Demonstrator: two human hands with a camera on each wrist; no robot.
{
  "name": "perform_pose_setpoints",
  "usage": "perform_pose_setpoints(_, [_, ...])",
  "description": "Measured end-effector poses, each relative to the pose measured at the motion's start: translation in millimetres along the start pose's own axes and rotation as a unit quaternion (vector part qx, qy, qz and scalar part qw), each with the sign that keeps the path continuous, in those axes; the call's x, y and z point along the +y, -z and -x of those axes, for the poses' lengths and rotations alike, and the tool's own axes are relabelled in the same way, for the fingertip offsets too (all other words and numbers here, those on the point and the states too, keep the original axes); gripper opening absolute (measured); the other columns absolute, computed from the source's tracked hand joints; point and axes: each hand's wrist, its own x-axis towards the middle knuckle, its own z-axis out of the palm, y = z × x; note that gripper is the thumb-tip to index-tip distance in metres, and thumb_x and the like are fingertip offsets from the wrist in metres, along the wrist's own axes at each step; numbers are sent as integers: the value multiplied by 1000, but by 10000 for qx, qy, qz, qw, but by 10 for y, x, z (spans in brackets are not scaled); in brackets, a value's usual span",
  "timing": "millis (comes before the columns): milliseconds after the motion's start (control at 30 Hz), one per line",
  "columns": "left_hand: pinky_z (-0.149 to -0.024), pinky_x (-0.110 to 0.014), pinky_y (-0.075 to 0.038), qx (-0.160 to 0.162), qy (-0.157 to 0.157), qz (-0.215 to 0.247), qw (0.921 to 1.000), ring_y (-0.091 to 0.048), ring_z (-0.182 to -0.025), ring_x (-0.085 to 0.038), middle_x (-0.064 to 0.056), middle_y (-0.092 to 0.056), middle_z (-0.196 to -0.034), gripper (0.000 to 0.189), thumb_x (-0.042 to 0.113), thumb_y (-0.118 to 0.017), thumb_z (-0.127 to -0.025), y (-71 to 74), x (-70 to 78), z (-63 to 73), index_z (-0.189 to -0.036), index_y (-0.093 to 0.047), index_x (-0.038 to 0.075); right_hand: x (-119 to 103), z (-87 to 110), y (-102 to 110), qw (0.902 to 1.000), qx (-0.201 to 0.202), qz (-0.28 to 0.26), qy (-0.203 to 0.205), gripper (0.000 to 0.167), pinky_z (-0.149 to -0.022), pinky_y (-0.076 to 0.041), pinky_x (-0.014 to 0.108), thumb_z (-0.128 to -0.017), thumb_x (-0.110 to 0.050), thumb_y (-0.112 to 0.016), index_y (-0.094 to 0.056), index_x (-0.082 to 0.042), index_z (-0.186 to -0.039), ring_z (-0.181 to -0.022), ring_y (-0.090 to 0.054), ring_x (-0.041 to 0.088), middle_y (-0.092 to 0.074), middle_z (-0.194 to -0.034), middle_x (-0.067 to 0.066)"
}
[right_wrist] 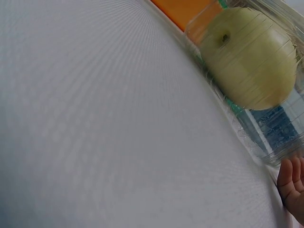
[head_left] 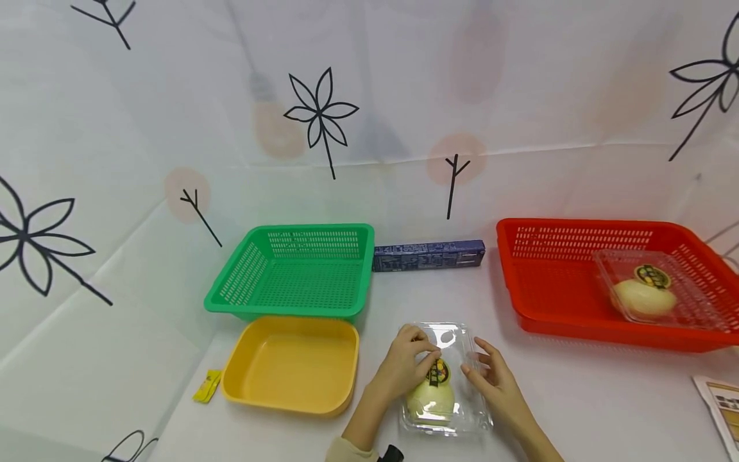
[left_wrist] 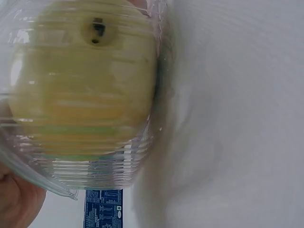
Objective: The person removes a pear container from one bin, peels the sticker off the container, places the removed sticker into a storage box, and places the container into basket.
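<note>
A clear plastic clamshell box point(head_left: 456, 410) with a pale yellow-green, apple-like fruit point(head_left: 426, 405) inside lies on the white table before me. Its lid is down and bears a round dark label point(head_left: 443, 372) with coloured shapes. My left hand point(head_left: 406, 359) lies over the lid's left part, thumb and forefinger together at the label's upper edge; I cannot tell whether they pinch it. Along the box's right side, my right hand point(head_left: 498, 385) touches it, thumb on the lid and fingers apart. The right wrist view shows fingertips point(right_wrist: 286, 173) at the ribbed wall, fruit showing through.
A green basket point(head_left: 231, 273) stands behind a yellow tray point(head_left: 288, 405) on the left, a yellow packet point(head_left: 206, 386) beside the tray. At the back lies a long dark-blue box point(head_left: 429, 255). The red basket point(head_left: 554, 324) at right holds another labelled clear box point(head_left: 687, 292) with fruit.
</note>
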Motion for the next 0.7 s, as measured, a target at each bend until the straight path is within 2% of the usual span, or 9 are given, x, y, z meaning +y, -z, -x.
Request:
perform_pose_setpoints(133, [-76, -14, -41, 59, 35, 161, 9998, -49, -84, -12, 2, -57, -85, 7, 15, -73, -81, -6, 2, 0, -79, -74, 9, -2, -3, 0, 10000, -7, -22, -58, 57, -68, -49, 22, -89, -8, -61, -33, 1, -138, -81, -56, 4, -52, -118, 29])
perform_pose_setpoints(300, [-75, -13, -41, 188, -159, 294, 9993, -49, -81, -12, 2, -58, -80, 9, 16, -77, -78, -13, -3, -9, -74, -71, 9, -10, 0, 4, 10000, -40, -80, -36, 57, -68, -48, 22, -89, -8, -60, -32, 1, -138, -81, -55, 4, -51, -118, 30])
perform_pose_setpoints(700, [-74, -10, -41, 71, -466, 20, 9989, -52, -75, -9, 3, -58, -77, 12, 18, -76, -78, -36, -56, -46, -73, -67, 12, 2, -4, 1, 9999, -10, -23, -155, 58, -69, -49, 22, -89, -9, -61, -33, 0, -138, -82, -56, 4, -51, -118, 29])
